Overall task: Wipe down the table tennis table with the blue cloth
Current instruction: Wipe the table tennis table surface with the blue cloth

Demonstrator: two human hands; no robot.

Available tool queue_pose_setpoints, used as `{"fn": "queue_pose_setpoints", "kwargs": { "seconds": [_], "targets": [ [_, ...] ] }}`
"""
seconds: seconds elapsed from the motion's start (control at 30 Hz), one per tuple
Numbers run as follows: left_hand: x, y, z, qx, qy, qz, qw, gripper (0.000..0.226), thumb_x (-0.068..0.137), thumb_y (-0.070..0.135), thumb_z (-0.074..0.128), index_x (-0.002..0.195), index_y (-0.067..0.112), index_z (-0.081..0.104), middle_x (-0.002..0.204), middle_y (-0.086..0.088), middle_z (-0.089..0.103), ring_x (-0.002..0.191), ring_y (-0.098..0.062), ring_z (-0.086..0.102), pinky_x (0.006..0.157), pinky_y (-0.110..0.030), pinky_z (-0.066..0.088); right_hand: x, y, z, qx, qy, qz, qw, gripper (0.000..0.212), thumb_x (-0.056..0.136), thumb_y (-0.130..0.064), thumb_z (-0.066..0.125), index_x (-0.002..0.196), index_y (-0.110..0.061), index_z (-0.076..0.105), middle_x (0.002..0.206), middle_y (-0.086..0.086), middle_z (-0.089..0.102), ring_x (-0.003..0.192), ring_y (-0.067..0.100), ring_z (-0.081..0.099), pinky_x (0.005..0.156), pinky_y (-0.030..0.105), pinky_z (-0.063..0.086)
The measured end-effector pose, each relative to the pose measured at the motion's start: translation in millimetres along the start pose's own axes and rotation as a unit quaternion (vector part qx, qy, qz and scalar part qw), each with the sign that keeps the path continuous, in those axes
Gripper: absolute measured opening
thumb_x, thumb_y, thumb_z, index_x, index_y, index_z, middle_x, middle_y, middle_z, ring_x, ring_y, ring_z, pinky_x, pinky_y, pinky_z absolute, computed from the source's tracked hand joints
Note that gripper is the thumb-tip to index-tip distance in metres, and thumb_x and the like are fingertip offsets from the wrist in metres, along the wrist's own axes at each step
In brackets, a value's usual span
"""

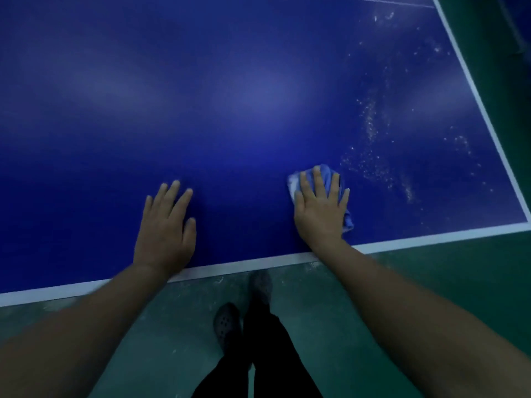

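The dark blue table tennis table (230, 96) fills the upper part of the head view, with white lines along its near and right edges. My right hand (321, 205) lies flat with straight fingers on the crumpled blue cloth (326, 175), pressing it onto the table near the front edge. My left hand (166, 225) rests flat on the bare table surface, fingers spread, to the left of the cloth. White dusty specks (373, 139) are scattered over the table to the right of the cloth, toward the right corner.
The green floor (402, 282) lies below the table's near edge and along its right side. My legs in dark trousers and dark perforated shoes (227, 323) stand close to the table edge between my arms.
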State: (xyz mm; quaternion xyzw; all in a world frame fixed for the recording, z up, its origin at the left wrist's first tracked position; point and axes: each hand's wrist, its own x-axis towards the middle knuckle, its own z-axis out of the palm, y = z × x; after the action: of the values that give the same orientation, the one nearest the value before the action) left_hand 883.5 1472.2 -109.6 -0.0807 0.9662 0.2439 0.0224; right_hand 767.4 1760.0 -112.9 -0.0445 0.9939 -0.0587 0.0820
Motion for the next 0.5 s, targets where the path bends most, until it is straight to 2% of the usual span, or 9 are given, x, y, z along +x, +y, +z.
{"fn": "queue_pose_setpoints", "kwargs": {
  "seconds": [0.03,0.07,0.1,0.17,0.23,0.27,0.33,0.4,0.5],
  "targets": [
    [-19,1,5,0.01,0.003,0.002,1.0,0.063,0.097,0.037,0.031,0.153,0.01,0.038,0.165,-0.012,0.024,0.154,-0.029,0.011,0.125,-0.042,-0.001,-4,-23,1,0.015,0.003,0.069,0.998,0.055,0.105,-0.042,0.018,0.159,-0.032,0.018,0.169,-0.004,0.001,0.153,0.037,-0.006,0.12,0.063,-0.003],
    [-33,1,10,0.028,-0.001,0.006,1.0,0.063,0.097,0.038,0.03,0.153,0.01,0.039,0.165,-0.012,0.024,0.154,-0.029,0.012,0.125,-0.045,0.0,-12,-46,4,0.023,0.007,0.08,0.996,0.056,0.104,-0.037,0.02,0.159,-0.029,0.017,0.169,-0.002,0.001,0.152,0.04,-0.006,0.118,0.064,-0.004],
    [-41,-1,14,0.051,-0.005,0.015,0.999,0.064,0.097,0.039,0.029,0.153,0.009,0.039,0.164,-0.013,0.024,0.154,-0.03,0.012,0.125,-0.049,0.002,-23,-68,8,0.027,0.0,0.039,0.999,0.057,0.103,-0.035,0.021,0.159,-0.027,0.018,0.169,0.0,0.002,0.152,0.042,-0.006,0.117,0.065,-0.004],
    [-46,-5,20,0.091,-0.007,0.037,0.995,0.064,0.097,0.04,0.029,0.151,0.008,0.041,0.163,-0.015,0.026,0.153,-0.032,0.015,0.123,-0.055,0.006,-50,-89,12,0.024,-0.059,-0.115,0.991,0.056,0.105,-0.037,0.021,0.16,-0.028,0.014,0.169,-0.003,-0.002,0.153,0.035,-0.013,0.119,0.062,-0.008],
    [-44,-5,23,0.109,-0.005,0.044,0.993,0.065,0.097,0.041,0.029,0.151,0.008,0.041,0.162,-0.016,0.028,0.153,-0.034,0.016,0.123,-0.056,0.007,-57,-62,10,0.003,-0.079,-0.165,0.983,0.055,0.107,-0.038,0.022,0.16,-0.032,0.009,0.168,-0.007,-0.006,0.153,0.03,-0.016,0.121,0.057,-0.009],
    [-43,-4,24,0.117,-0.008,0.044,0.992,0.065,0.097,0.042,0.029,0.151,0.008,0.041,0.163,-0.016,0.027,0.153,-0.034,0.016,0.123,-0.057,0.007,-54,-34,8,-0.005,-0.061,-0.132,0.989,0.056,0.106,-0.036,0.025,0.16,-0.032,0.012,0.168,-0.007,-0.002,0.153,0.031,-0.011,0.121,0.057,-0.005],
    [-43,-2,26,0.125,-0.015,0.042,0.991,0.065,0.098,0.043,0.028,0.152,0.009,0.039,0.163,-0.017,0.026,0.153,-0.035,0.015,0.123,-0.057,0.008,-47,33,3,-0.021,-0.018,0.001,1.0,0.056,0.104,-0.035,0.026,0.159,-0.031,0.017,0.168,-0.004,0.005,0.154,0.035,-0.001,0.122,0.058,0.003],
    [-43,-2,28,0.131,-0.014,0.043,0.99,0.066,0.098,0.044,0.028,0.152,0.009,0.039,0.163,-0.017,0.026,0.153,-0.036,0.015,0.123,-0.058,0.009,-42,90,-9,-0.004,-0.02,0.152,0.988,0.054,0.107,-0.039,0.017,0.16,-0.031,0.013,0.168,-0.006,-0.002,0.154,0.033,-0.004,0.122,0.058,0.004],
    [-43,-3,27,0.135,-0.015,0.041,0.99,0.066,0.098,0.044,0.028,0.153,0.009,0.038,0.163,-0.017,0.026,0.153,-0.036,0.015,0.123,-0.058,0.009,-38,96,-16,0.042,-0.011,0.273,0.961,0.056,0.107,-0.041,0.016,0.161,-0.027,0.009,0.168,-0.003,-0.007,0.153,0.034,-0.011,0.122,0.059,-0.002]
  ]
}}
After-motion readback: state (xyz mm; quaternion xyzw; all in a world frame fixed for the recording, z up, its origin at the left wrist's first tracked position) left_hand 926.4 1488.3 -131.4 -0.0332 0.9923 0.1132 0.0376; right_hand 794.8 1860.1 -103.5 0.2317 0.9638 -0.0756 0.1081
